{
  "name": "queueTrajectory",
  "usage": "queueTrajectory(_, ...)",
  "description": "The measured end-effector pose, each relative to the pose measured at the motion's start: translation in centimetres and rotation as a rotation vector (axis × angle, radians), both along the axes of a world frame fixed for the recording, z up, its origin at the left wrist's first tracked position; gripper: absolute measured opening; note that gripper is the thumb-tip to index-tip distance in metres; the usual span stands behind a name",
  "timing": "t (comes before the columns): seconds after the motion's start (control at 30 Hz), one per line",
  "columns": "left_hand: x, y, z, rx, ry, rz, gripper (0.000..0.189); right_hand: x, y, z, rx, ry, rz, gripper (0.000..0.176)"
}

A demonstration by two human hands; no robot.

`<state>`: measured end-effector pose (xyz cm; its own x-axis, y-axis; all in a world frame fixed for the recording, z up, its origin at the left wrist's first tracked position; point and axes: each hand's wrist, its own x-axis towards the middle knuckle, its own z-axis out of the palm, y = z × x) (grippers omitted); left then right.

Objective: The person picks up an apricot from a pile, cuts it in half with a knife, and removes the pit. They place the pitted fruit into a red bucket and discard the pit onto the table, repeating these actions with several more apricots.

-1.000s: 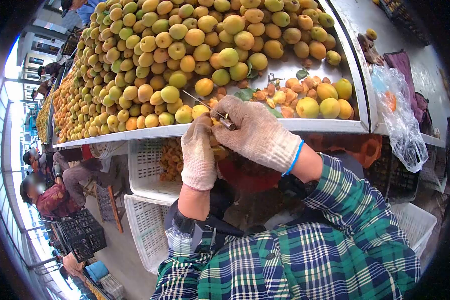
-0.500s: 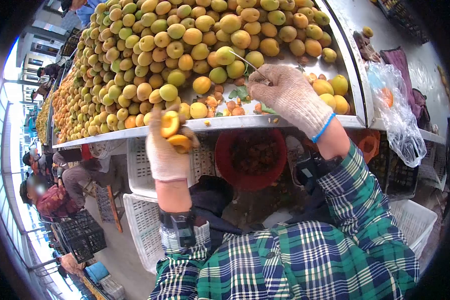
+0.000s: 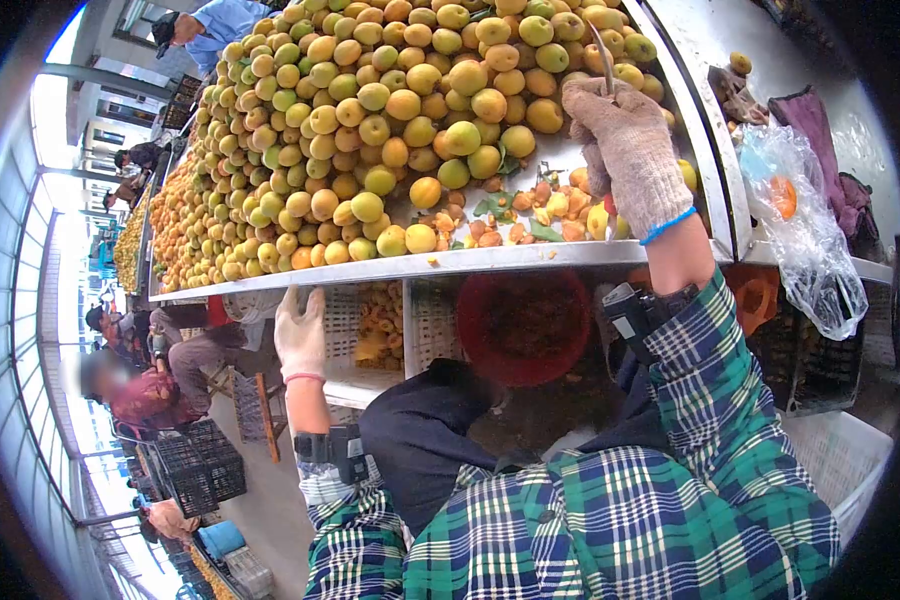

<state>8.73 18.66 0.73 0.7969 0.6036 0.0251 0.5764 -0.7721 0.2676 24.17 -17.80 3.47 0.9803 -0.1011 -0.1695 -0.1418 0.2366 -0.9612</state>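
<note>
My right hand point(image 3: 625, 140), in a knitted glove with a blue cuff, is closed around a thin curved knife point(image 3: 604, 52). Its metal blade points up over the right end of a big heap of yellow-green apricots point(image 3: 370, 130). Below that hand, pitted scraps and stones point(image 3: 560, 205) lie on the metal tray. My left hand point(image 3: 300, 332), gloved too, is beneath the tray edge at the left side of a white crate point(image 3: 365, 378). Its fingers are spread and no fruit shows in them. Orange apricot halves point(image 3: 378, 330) lie inside the crate.
The tray's metal rim point(image 3: 440, 262) runs across in front of me. Below it stands a red tub point(image 3: 522, 330) with dark scraps. A plastic bag point(image 3: 805, 230) hangs at the right. Other people sit at the left near black crates point(image 3: 198, 465).
My left hand has dropped from the tray edge to the crate, and the apricot halves have left it. My right hand has moved up and right with the knife. The view has shifted slightly.
</note>
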Motion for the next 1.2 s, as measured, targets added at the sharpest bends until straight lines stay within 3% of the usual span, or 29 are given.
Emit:
queueTrajectory(0.03,0.9,-1.6,0.7,-0.182,-0.166,-0.043,0.057,0.0,0.0,0.0,-0.024,-0.001,0.023,0.020)
queueTrajectory(0.17,5.9,-5.8,1.4,0.038,-0.097,-0.398,0.043,1.0,-0.1,-1.2,-0.157,-0.037,0.074,0.018)
queueTrajectory(0.2,7.0,-6.8,1.6,0.043,-0.094,-0.400,0.043,1.1,0.0,-1.3,-0.222,-0.039,0.078,0.021)
queueTrajectory(0.37,10.8,-10.3,2.5,0.286,0.450,-0.645,0.049,1.8,-0.7,-2.7,-0.448,-0.177,0.051,0.028)
queueTrajectory(0.43,11.5,-10.7,1.7,0.302,0.425,-0.676,0.049,1.5,-0.7,-1.9,-0.450,-0.162,0.073,0.031)
queueTrajectory(0.5,12.4,-11.2,1.4,0.366,0.576,-0.696,0.048,1.3,-0.9,-1.7,-0.406,-0.094,0.121,0.032)
queueTrajectory(0.6,12.6,-10.6,0.5,0.334,0.547,-0.714,0.046,1.5,0.2,-1.9,-0.481,-0.217,0.145,0.029)
queueTrajectory(0.63,12.6,-10.9,0.6,0.359,0.489,-0.708,0.045,1.2,0.3,-1.4,-0.477,-0.216,0.149,0.029)
queueTrajectory(0.7,12.7,-10.3,1.1,0.241,0.531,-0.668,0.042,0.2,0.5,-0.1,-0.068,0.033,0.233,0.027)
queueTrajectory(0.77,11.4,-9.0,0.8,-0.805,-0.040,-0.328,0.029,-0.4,0.7,0.3,0.062,0.067,0.235,0.029)
queueTrajectory(0.8,11.0,-9.4,1.2,-1.191,-0.210,-0.256,0.027,-0.9,1.1,0.4,0.247,0.147,0.217,0.030)
queueTrajectory(0.83,10.2,-10.2,1.6,-1.191,-0.214,-0.257,0.027,-1.1,1.4,0.4,0.432,0.224,0.201,0.030)
queueTrajectory(0.9,8.6,-12.1,2.0,-1.745,-0.532,-0.012,0.035,-0.7,2.1,-1.4,0.574,0.238,0.292,0.028)
queueTrajectory(0.93,8.1,-11.4,0.8,-1.815,-0.508,-0.100,0.041,-0.5,2.7,-2.0,0.558,0.353,0.338,0.026)
queueTrajectory(0.97,7.9,-10.8,-0.4,-1.934,-0.489,-0.033,0.040,-0.3,3.1,-2.4,0.538,0.468,0.380,0.024)
queueTrajectory(1.0,7.5,-11.4,-0.7,-1.985,-0.508,-0.020,0.039,-1.5,3.5,-2.3,0.683,0.410,0.277,0.023)
queueTrajectory(1.1,6.8,-12.5,-1.6,-2.040,-0.536,0.052,0.038,-3.0,4.3,-1.8,0.758,0.432,0.265,0.025)
queueTrajectory(1.2,6.9,-12.8,-2.2,-2.123,-0.457,0.013,0.042,-4.9,4.9,-0.8,0.341,0.296,0.494,0.040)
